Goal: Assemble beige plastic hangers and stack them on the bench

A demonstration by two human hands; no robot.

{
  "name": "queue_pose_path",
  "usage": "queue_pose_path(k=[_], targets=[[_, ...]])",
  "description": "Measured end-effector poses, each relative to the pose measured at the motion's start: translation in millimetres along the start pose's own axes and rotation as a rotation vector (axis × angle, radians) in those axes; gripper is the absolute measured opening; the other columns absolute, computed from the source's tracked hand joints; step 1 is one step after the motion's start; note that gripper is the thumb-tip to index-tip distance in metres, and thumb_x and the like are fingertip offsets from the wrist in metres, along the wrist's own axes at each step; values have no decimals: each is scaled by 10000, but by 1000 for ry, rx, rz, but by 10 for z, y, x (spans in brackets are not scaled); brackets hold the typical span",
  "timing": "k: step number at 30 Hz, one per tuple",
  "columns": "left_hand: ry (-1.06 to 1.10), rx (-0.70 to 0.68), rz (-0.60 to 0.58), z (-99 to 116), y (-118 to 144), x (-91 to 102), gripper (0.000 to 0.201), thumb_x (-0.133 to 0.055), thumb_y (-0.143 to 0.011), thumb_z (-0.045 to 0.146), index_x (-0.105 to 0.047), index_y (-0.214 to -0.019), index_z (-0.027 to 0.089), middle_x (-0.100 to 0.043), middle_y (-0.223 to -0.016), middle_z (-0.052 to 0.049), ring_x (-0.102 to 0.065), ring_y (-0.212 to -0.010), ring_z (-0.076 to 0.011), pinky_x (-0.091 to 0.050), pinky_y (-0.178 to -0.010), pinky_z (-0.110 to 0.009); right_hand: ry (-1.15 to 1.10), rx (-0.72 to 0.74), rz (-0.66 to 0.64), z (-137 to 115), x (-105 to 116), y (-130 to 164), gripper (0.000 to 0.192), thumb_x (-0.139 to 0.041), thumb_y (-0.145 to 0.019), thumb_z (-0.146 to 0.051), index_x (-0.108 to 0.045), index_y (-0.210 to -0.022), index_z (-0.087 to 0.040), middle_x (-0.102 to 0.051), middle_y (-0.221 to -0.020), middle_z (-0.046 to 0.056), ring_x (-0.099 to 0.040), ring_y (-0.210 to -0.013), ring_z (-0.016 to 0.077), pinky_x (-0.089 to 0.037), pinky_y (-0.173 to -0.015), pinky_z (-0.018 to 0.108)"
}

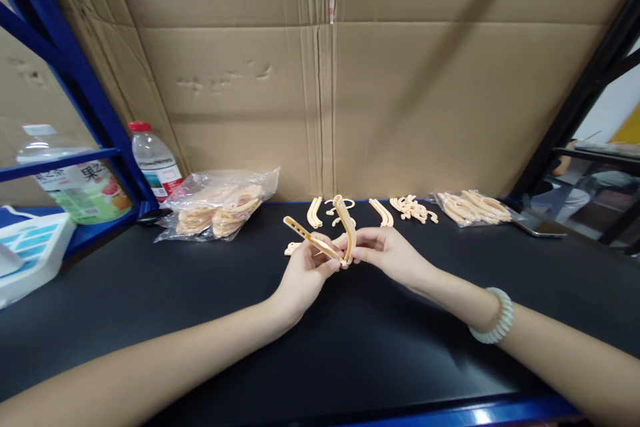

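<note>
Above the middle of the table, both hands pinch a beige plastic folding hanger, its two arms meeting in a V at the bottom. My left hand (306, 278) is closed on the slotted left hanger arm (306, 233), which slants up and left. Fingers of my right hand (387, 255) close around the curved right hanger arm (349, 227), which stands nearly upright. The joint between the arms is partly covered by fingertips. Just behind my left hand lies another beige piece (291, 249), mostly hidden.
Loose curved arms (314, 212), more arms (381, 212) and a pile of small hooks (414, 208) lie along the back. Bagged beige parts (220, 210) sit left, another bag (473, 207) right. Bottles (155, 163) and a white-blue tray (35, 250) stand far left. Cardboard (425, 93) walls the back.
</note>
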State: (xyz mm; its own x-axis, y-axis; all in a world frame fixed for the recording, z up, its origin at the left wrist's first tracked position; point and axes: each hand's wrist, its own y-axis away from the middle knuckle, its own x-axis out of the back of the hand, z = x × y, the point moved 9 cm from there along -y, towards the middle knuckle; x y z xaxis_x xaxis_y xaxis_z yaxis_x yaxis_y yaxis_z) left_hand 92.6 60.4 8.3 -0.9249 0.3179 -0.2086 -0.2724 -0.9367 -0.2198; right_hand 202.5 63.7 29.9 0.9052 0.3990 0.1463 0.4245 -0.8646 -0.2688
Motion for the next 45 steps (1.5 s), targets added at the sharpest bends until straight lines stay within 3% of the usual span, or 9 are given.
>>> queue_pose_path(k=[7,15,23,28,30,34,38,42,45], targets=[[-6,20,36,39,32,19,261,-794,-625,159,-573,-764,160,-681,-759,-4,-681,-721,-176,-546,-752,-326,1,34,47,-77,9,32,100,-694,-735,-267,-719,-808,-204,-698,-772,20,-661,-726,194,-531,-749,363],[31,29,25,28,32,11,316,-802,-669,226,-522,-802,165,-703,-812,-17,-702,-742,-172,-574,-763,-323,35,47,124,-20,69,51,85,-692,-744,-259,-666,-781,-188,-677,-712,20,-661,-674,182,-547,-702,343],[40,59,85,-5,26,77,324,-807,-681,231,-531,-833,153,-707,-829,-29,-712,-742,-163,-581,-743,-277,-96,-30,222,113,145,37,282,-788,-661,-327,-638,-831,-160,-695,-828,48,-673,-722,170,-570,-698,320],[81,75,126,137,-99,230,302,-831,-647,189,-576,-801,137,-683,-697,-5,-699,-646,-135,-577,-660,-208,-53,-56,56,-23,351,-36,258,-800,-662,-310,-652,-796,-145,-678,-687,22,-665,-654,143,-571,-681,297],[86,133,102,199,-196,302,243,-814,-664,164,-599,-767,122,-682,-669,-19,-692,-620,-121,-564,-621,-167,19,-16,8,-130,490,-55,252,-797,-669,-307,-672,-812,-141,-685,-665,29,-669,-640,151,-574,-675,308],[55,162,68,402,-381,493,144,-775,-686,96,-634,-714,101,-718,-780,-80,-701,-674,-116,-553,-629,-129,120,25,32,-230,749,-66,269,-797,-663,-318,-679,-836,-149,-710,-709,55,-680,-647,172,-574,-622,306],[-55,165,-85,540,-468,574,131,-770,-683,100,-684,-780,120,-726,-786,-77,-708,-754,-144,-564,-698,-176,216,67,63,-288,850,-52,261,-770,-690,-363,-660,-804,-156,-705,-707,53,-681,-671,180,-557,-605,295],[-288,88,-219,655,-498,653,179,-799,-656,182,-696,-800,152,-732,-816,-70,-704,-782,-176,-558,-750,-256,441,67,-6,-295,850,-35,265,-782,-666,-375,-672,-756,-151,-693,-698,45,-648,-619,156,-507,-577,268],[-636,-11,-317,711,-500,671,145,-793,-657,246,-698,-744,179,-723,-708,-44,-692,-702,-185,-531,-641,-246,527,50,-77,-261,837,-24,253,-770,-669,-383,-677,-742,-159,-680,-667,28,-618,-587,141,-458,-528,244]])
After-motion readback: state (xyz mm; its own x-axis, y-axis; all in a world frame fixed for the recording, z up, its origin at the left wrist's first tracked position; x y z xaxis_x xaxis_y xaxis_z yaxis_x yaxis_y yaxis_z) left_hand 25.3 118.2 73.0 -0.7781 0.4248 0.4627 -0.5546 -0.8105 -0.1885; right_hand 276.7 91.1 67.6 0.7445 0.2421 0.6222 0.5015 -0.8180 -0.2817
